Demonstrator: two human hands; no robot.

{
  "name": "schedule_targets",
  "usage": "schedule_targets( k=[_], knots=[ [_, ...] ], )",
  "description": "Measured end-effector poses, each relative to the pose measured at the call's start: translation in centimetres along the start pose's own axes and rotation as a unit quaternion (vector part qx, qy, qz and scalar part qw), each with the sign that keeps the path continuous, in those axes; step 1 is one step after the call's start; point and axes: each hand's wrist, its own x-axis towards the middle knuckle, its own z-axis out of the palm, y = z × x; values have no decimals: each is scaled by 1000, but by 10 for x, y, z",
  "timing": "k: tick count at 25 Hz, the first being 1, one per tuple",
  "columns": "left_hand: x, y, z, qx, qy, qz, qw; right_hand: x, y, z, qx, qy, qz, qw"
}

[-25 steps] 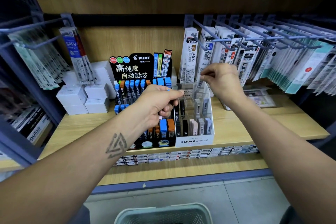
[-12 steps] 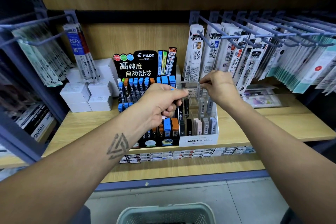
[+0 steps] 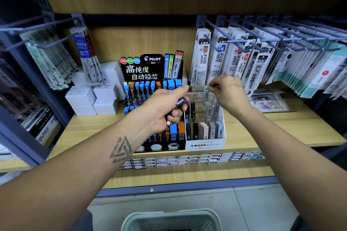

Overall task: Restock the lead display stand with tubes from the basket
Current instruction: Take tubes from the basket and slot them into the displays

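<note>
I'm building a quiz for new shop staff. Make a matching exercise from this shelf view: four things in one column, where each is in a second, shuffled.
Things:
1. black Pilot stand
2. white Mono stand
3. basket
4. small white boxes

Places:
A. on the floor, bottom edge of view
B. on the shelf, left of the black stand
C. under the right hand
D. behind the left hand, which grips lead tubes

Pairs: 1-D, 2-C, 3-A, 4-B
</note>
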Motion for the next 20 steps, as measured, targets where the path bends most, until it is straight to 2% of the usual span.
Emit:
schedule_targets(
  k=[2, 3, 4, 6, 7, 8, 10, 13, 16, 20],
  knots=[
    [-2, 0, -2, -19, -3, -9, 1000, -9, -15, -8, 50, 15, 5, 999],
    [-3, 0, -3, -30, -4, -11, 999, -15, -29, -14, 139, -6, 23, 990],
    [-4, 0, -5, -39, -5, -12, 999, -24, -45, -21, 261, -58, 43, 963],
    [-6, 1, -7, -48, 1, -9, 999, -41, -72, -33, 453, -180, 48, 872],
    [-7, 1, -9, -45, 7, -7, 999, -47, -79, -34, 493, -216, 36, 842],
    [-9, 1, -10, -39, 12, -5, 999, -51, -82, -34, 511, -232, 26, 827],
    [-13, 0, -14, -20, 16, -5, 1000, -52, -83, -36, 519, -221, 27, 825],
    [-18, 1, -26, 7, 11, -3, 1000, -48, -79, -36, 550, -185, 84, 810],
    [-19, 4, -39, 37, 14, 41, 998, -46, -74, -33, 559, -182, 122, 800],
    [-18, 6, -38, 77, 25, 110, 991, -48, -74, -37, 434, -198, 25, 878]
  ],
)
